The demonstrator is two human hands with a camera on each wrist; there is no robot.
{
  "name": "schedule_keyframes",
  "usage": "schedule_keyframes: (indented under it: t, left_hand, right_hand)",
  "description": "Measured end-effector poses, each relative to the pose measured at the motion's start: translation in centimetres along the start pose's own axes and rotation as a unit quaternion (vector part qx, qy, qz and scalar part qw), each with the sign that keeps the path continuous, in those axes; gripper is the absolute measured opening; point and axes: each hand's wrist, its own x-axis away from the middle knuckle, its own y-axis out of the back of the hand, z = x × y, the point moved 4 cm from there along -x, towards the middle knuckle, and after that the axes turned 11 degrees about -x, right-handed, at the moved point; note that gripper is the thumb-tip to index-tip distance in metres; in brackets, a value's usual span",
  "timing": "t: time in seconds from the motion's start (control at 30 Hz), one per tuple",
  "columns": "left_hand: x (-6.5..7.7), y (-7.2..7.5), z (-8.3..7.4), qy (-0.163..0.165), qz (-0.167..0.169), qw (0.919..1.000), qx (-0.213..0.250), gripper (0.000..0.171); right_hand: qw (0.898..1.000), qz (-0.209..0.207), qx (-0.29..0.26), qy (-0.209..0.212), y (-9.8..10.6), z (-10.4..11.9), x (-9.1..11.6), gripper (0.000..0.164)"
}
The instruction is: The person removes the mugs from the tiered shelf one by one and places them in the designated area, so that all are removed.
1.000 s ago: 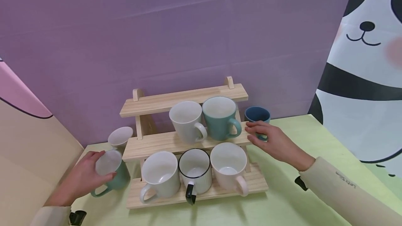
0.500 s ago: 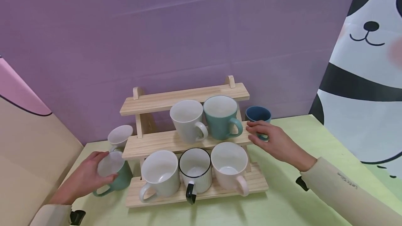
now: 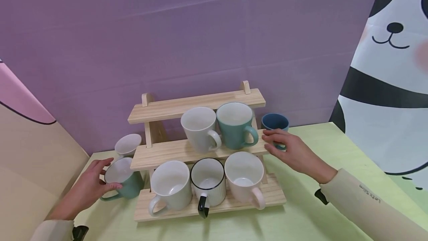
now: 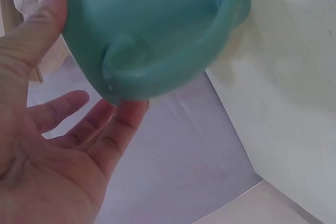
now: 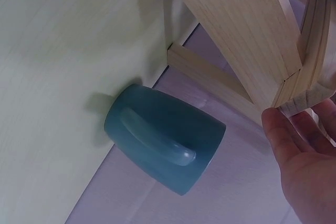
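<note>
Left hand (image 3: 89, 186) seen spread beside teal mug (image 3: 133, 186) on table (image 3: 110, 224); middle shelf (image 3: 167, 152) touched by loosely extended right hand (image 3: 295, 153).

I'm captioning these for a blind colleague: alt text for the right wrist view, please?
A person's right grip touches a wooden rack at the picture's right. Nearby, a blue mug stands on a pale table, looking tipped in this slanted view; a purple backdrop shows behind.

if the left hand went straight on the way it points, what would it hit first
Most likely the teal, round, ceramic-looking mug beside the stepped wooden rack: the left hand is spread right at its rim, though whether they touch is unclear.
</note>
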Motion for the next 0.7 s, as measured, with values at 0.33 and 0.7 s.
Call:
schedule_keyframes:
  t: [0.33, 0.7]
  left_hand:
    - [-0.3, 0.0, 0.2, 0.013, 0.001, 0.9999, 0.007, 0.076]
    - [-1.4, 1.6, -2.3, -0.026, -0.082, 0.9953, -0.043, 0.057]
  right_hand:
    - [1.000, 0.000, -0.007, -0.006, 0.0, -0.1, 0.0, 0.036]
    - [1.000, -0.003, -0.001, 0.008, 0.0, -0.3, 0.0, 0.035]
